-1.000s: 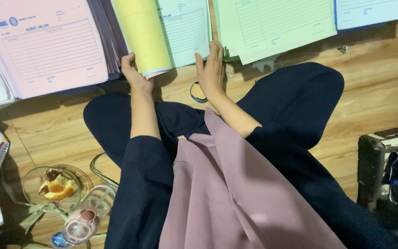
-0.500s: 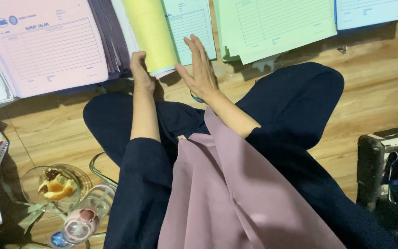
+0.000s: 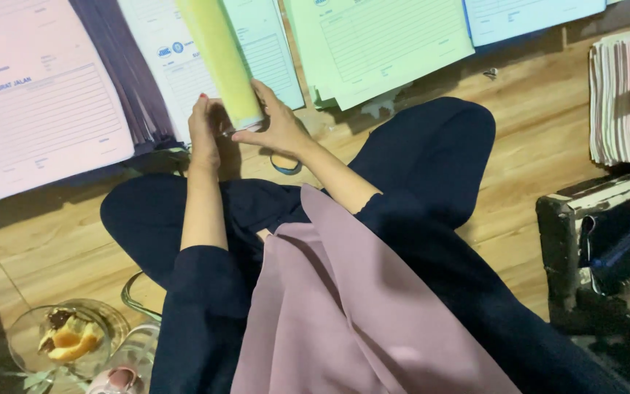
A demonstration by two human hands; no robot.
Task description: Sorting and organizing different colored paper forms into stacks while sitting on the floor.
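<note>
I sit cross-legged on a wooden floor [image 3: 526,182] with stacks of printed forms laid out before me. A set of yellow sheets [image 3: 220,62] is lifted up on edge from the white form stack [image 3: 184,80]. My left hand [image 3: 204,135] grips the lower left corner of those yellow sheets. My right hand [image 3: 280,125] clasps their lower right edge, fingers wrapped around it. A pale green form [image 3: 267,47] lies just behind the yellow sheets. A small dark ring-shaped band [image 3: 286,164] lies on the floor under my right wrist.
A pink form stack [image 3: 38,109] lies at the left, light green forms [image 3: 377,44] and blue forms [image 3: 526,14] at the top right. A bundle of papers [image 3: 625,98] and a black machine [image 3: 607,248] sit at the right. A glass bowl of food [image 3: 63,339] stands at the lower left.
The yellow sheets have been raised more upright. My right hand moved from flat on the floor to gripping their lower edge, and my left hand shifted up to the corner.
</note>
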